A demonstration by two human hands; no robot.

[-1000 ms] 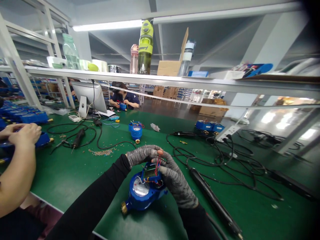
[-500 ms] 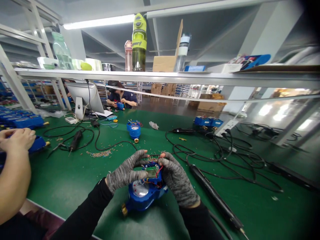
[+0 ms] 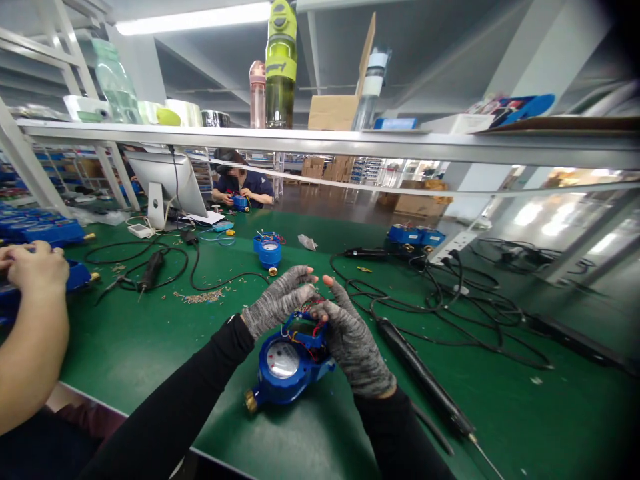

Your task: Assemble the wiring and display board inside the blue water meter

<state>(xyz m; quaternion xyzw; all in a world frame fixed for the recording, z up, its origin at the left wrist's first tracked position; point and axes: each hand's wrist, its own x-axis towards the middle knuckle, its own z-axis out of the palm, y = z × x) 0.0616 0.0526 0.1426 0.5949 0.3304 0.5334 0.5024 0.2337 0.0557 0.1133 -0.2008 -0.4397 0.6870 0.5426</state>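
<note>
A blue water meter (image 3: 281, 395) with a round dial and a brass end fitting rests on the green bench before me. Its box-shaped housing (image 3: 304, 337) shows a dark opening where red and yellow wires run. My left hand (image 3: 280, 303), in a grey fingerless glove, is closed at the top of this housing. Opposite it, my right hand (image 3: 354, 343), gloved alike, has its thumb and fingers bent round the same spot. Between them a small circuit board (image 3: 311, 308) with red wires is tilted up, mostly covered by the fingers.
Another blue meter (image 3: 270, 255) stands behind my hands. An electric screwdriver (image 3: 425, 377) lies at right among black cables (image 3: 435, 303). Small screws (image 3: 200, 296) are scattered at left, near a second screwdriver (image 3: 151, 270). A co-worker's hand (image 3: 37, 267) is at far left.
The circuit board with the green display has been raised out of the meter's housing, leaving a dark opening. Both my hands have moved up slightly, the left one also to the right.
</note>
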